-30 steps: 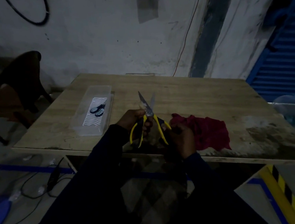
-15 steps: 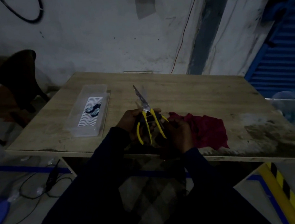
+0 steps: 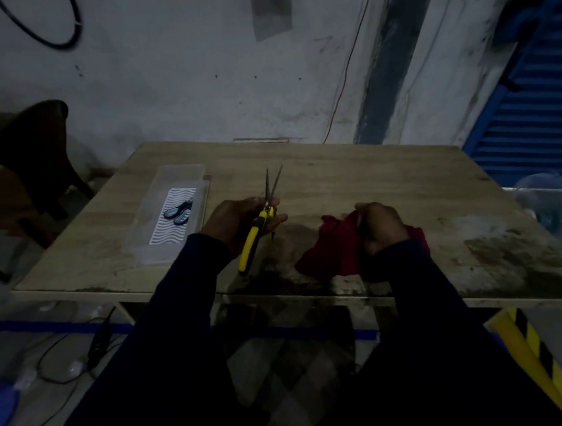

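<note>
Dim desk (image 3: 337,174): my left hand (image 3: 236,221) gripped the scissors (image 3: 254,240) above it, blades parted; my right hand (image 3: 379,225) clutched the cloth (image 3: 332,245) alongside. Wiping blind could nick a finger

Yellow-and-black scissors (image 3: 254,241), dark red cloth (image 3: 334,247), white wavy-striped card (image 3: 172,221), tan wooden table (image 3: 354,176).

This looks like a rough workshop or store room. A stained, whitewashed plaster wall (image 3: 195,85) stands at the far side, with a black cable loop (image 3: 54,40) hung on it far left and a thin orange wire (image 3: 346,71) running down it. A blue slatted metal shutter (image 3: 534,119) closes the right side. A yellow-and-black striped hazard barrier (image 3: 536,354) lies near right, with a blue floor tape line (image 3: 46,327) and loose black power leads (image 3: 98,341) near left. Yellow-handled steel scissors (image 3: 252,245) are over the worn, stained wooden desk (image 3: 371,179).
</note>
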A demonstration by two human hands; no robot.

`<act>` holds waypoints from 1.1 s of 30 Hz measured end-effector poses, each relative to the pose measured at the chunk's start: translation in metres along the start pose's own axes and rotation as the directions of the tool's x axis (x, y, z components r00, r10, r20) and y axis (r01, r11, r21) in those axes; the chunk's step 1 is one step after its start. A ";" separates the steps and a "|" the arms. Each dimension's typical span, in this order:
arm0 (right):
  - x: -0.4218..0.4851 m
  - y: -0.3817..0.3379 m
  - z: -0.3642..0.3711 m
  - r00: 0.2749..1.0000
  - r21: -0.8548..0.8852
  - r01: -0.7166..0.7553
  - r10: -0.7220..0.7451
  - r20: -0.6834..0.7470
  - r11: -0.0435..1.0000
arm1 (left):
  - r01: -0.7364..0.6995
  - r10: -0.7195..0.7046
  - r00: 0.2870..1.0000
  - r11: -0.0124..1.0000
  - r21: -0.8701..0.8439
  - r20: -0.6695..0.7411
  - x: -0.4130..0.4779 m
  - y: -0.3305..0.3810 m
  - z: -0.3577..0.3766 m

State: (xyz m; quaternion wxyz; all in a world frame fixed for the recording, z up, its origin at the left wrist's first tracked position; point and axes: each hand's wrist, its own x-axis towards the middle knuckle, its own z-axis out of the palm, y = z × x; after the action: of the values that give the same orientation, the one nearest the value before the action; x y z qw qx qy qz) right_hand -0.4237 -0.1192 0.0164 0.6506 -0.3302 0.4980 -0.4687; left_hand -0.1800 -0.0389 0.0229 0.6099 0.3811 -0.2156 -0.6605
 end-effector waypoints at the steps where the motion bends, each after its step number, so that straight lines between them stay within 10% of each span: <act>1: 0.003 0.002 -0.002 1.000 0.007 -0.028 0.028 -0.005 1.000 | 0.004 -0.005 1.000 0.997 -0.073 -0.017 0.001 -0.003 -0.001; 7: 0.017 0.021 -0.019 0.970 0.062 -0.144 0.128 0.204 0.988 | -0.087 0.082 0.996 0.978 -0.189 -0.031 0.005 -0.014 -0.001; 15: 0.004 0.017 -0.016 0.971 0.530 -0.223 0.139 0.195 0.818 | -0.198 0.255 0.954 0.930 0.310 -0.157 0.015 -0.031 0.034; 26: -0.015 0.031 -0.007 0.974 0.614 -0.224 0.147 0.173 0.757 | -0.158 0.388 0.921 0.457 0.875 -0.037 0.008 -0.056 0.045; 29: -0.007 0.036 -0.010 0.967 0.714 -0.253 0.153 0.203 0.653 | -0.124 0.303 0.951 0.548 0.827 -0.058 0.013 -0.056 0.040; 33: -0.007 0.046 -0.006 0.918 0.523 -0.330 0.137 0.373 0.785 | -0.062 0.185 0.977 0.730 0.681 -0.109 0.008 -0.053 0.044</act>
State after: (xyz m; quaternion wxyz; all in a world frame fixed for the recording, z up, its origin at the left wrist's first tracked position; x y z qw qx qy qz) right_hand -0.4169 -0.0962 -0.0239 0.8440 -0.1228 0.2598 -0.4529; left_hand -0.2472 -0.0461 0.0083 0.4894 0.6149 -0.4121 -0.4609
